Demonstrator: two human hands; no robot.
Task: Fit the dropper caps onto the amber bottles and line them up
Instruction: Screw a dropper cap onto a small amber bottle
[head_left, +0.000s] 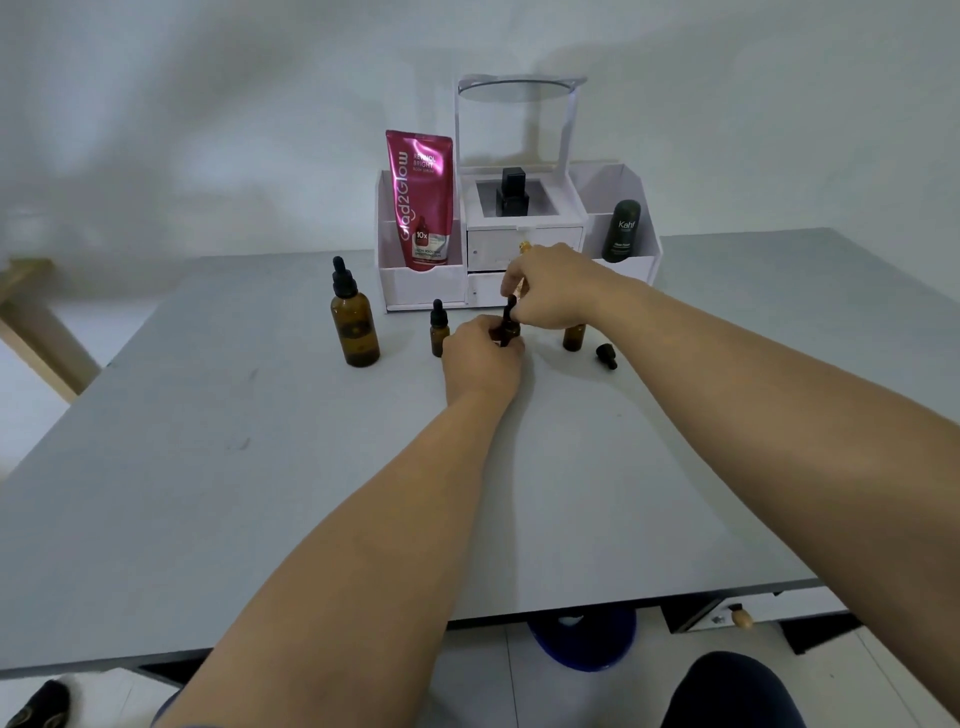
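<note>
A small amber bottle stands mid-table, and my left hand grips its body from the front. My right hand pinches the black dropper cap sitting on that bottle's neck. To the left stand a tall amber bottle and a small amber bottle, both with black dropper caps on. On the right an uncapped amber bottle stands partly hidden behind my right hand. A loose black dropper cap lies beside it on the table.
A white cosmetics organiser stands behind the bottles, holding a pink tube, a black square bottle and a dark Kahf container. The grey table ends near me; a blue stool sits under it.
</note>
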